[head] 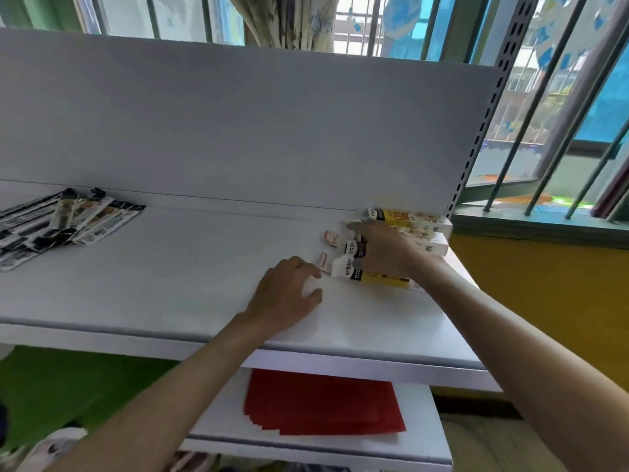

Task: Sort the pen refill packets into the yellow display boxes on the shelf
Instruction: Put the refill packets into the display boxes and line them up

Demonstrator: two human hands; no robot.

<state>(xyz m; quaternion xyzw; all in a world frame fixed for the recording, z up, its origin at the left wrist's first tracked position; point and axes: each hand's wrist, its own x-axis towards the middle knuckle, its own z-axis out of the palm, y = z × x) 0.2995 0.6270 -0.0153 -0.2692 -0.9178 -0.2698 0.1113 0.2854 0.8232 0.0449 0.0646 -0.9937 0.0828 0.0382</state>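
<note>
Far out to the left of both hands, the refill packets (64, 223) lie fanned in a loose heap on the shelf (204, 284), none of them in a box yet. The left hand (289, 294) rests on the bare shelf with its fingers loosely bent and holds nothing. Just beyond its fingertips sit two small pink bits (331, 238) (too blurred to name).

The right hand (381, 250) lies on top of the yellow boxes (384, 281), which are bunched at the shelf's right end, and its fingers drape over their near ends. Whether it grips one or only steadies the stack, I cannot tell through the blur.

The step in hand looks like setting the boxes up before any sorting starts. To do that well, the boxes should be squared side by side with their open ends towards the person. The right hand can pin them while the free left hand reaches across for the packets, taking a few at a time so the heap does not slide. Below both forearms, red sheets (316, 403) lie on the lower shelf.
</note>
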